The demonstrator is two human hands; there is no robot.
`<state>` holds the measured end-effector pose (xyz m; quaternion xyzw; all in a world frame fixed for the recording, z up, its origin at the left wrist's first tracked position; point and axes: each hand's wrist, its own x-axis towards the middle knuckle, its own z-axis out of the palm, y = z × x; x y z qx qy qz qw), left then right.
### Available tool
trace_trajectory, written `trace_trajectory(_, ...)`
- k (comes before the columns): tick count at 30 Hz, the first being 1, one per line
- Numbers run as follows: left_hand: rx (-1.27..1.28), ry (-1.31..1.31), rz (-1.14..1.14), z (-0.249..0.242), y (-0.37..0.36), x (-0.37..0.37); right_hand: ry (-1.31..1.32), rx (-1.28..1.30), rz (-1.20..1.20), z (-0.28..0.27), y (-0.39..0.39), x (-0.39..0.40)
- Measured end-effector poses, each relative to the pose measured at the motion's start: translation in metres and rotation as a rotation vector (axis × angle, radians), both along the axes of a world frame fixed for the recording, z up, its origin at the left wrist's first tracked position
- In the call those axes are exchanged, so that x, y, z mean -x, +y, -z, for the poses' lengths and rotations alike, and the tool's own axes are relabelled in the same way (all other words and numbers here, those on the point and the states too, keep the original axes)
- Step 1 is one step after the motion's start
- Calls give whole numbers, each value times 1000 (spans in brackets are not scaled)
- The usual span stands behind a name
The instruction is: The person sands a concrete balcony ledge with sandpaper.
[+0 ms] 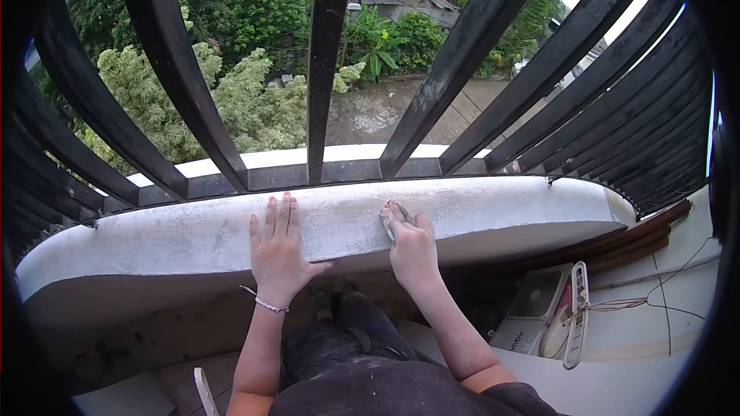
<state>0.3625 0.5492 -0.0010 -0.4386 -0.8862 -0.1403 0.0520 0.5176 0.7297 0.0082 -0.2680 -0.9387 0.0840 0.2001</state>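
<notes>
My left hand [279,250] lies flat on the white ledge [193,233], fingers stretched toward the railing and thumb out along the near edge. A braided bracelet [264,300] is around that wrist. To its right, my right hand [412,241] presses on the same ledge, its fingers closed over a small folded greyish piece of sandpaper [385,219], mostly hidden under them. Both hands look dusty. Scuffed, greyish patches mark the ledge's white paint around and between them.
Black railing bars [320,69] rise along the ledge's far side, with trees and a roof beyond. Below right stand a white appliance box [524,308] and a white plastic frame [576,316] with cords. Brown planks [617,246] lie behind them.
</notes>
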Motion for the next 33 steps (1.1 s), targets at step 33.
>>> trace_trajectory(33, 13, -17, 27, -3, -2, -3, 66, 124, 56, -3, -4, -11)
